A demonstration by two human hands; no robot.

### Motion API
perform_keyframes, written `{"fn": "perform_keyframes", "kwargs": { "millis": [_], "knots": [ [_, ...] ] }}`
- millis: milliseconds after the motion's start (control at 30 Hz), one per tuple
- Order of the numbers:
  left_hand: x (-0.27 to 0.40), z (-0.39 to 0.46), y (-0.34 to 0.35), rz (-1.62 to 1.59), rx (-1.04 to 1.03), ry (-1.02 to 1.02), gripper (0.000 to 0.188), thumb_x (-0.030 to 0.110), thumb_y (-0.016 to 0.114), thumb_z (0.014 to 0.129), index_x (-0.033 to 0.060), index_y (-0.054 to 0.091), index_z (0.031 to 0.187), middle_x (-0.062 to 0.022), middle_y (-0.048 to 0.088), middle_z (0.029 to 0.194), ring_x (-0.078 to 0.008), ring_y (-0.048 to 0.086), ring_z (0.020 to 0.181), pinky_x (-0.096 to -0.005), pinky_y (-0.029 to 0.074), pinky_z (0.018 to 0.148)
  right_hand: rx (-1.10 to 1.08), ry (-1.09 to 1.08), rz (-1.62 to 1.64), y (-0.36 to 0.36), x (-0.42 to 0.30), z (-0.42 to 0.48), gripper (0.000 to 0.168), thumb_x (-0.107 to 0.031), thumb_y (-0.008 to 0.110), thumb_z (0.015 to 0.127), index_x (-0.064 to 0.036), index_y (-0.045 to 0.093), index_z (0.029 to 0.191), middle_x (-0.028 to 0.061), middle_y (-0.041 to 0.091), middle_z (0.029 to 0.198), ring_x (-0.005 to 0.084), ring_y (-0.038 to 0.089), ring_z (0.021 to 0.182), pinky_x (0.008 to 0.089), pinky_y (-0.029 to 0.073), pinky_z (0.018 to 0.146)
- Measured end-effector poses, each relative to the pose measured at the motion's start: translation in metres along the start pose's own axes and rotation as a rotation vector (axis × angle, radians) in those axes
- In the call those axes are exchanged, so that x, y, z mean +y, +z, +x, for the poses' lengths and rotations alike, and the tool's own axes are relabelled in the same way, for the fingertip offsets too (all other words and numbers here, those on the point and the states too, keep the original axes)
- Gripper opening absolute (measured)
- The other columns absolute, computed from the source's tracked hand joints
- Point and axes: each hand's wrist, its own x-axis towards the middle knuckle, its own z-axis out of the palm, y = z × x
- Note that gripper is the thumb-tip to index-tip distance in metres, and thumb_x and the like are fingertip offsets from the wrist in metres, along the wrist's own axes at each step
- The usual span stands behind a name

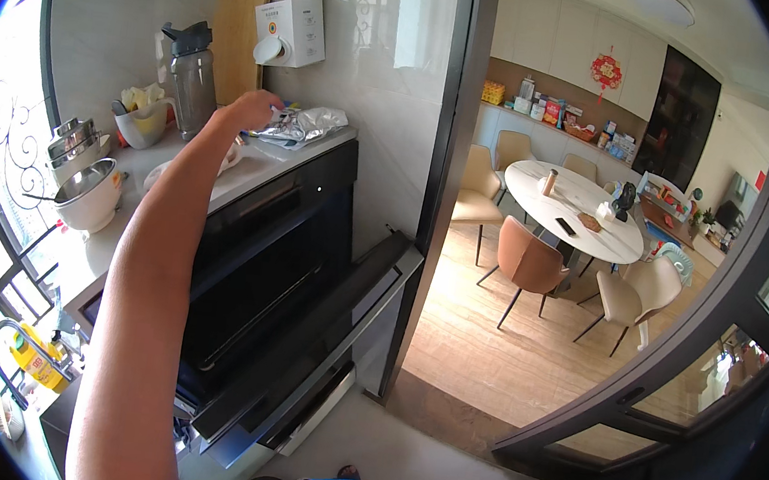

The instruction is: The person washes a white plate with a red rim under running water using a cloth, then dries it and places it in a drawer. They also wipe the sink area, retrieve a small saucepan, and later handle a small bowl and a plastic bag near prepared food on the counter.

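Note:
My left hand (254, 112) reaches across the counter to a silver foil bag (319, 123) at its far end. The fingers curl down at the bag's left edge, over some flat colored packets; their grip is partly hidden. Below the counter, a black built-in oven (266, 298) has its door (318, 335) folded down. A white thing on the counter is mostly covered by my forearm. A grey water jug (192, 83) stands left of the hand, in front of a wooden cutting board (241, 35). My right hand is out of view.
On the left are a white bowl holding yellow items (141, 123), a mixer-like appliance with a steel bowl (88, 195), a faucet (2, 333) and a yellow bottle (38, 358). A white box (293, 26) hangs on the wall. Past the doorway stand an oval table (538, 186) and several chairs.

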Motion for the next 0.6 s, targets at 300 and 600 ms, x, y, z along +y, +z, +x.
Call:
{"fn": "perform_keyframes", "kwargs": {
  "millis": [300,600],
  "knots": [
    [0.003,-0.008,-0.015,-0.030,0.320,0.037,0.016,0.017,0.064,0.078,0.0031,0.068,0.085,-0.0178,0.067,0.085,-0.0350,0.065,0.083,-0.0414,0.051,0.075,-0.103,-0.041,-0.113,-0.009,-0.033,0.038,0.029,-0.020,0.063,0.089,-0.004,0.061,0.113,0.0120,0.069,0.093,0.0174,0.068,0.082,0.0297,0.054,0.070],
    [0.089,-0.183,-0.080,-0.463,0.227,0.002,0.030,0.012,0.071,0.079,0.0051,0.059,0.106,-0.0048,0.059,0.082,-0.0115,0.056,0.074,-0.0287,0.048,0.070,-0.294,-0.336,-0.333,-0.023,-0.080,0.112,0.029,-0.019,0.062,0.090,-0.004,0.060,0.115,0.0123,0.069,0.094,0.0171,0.068,0.084,0.0290,0.054,0.072]
  ]
}}
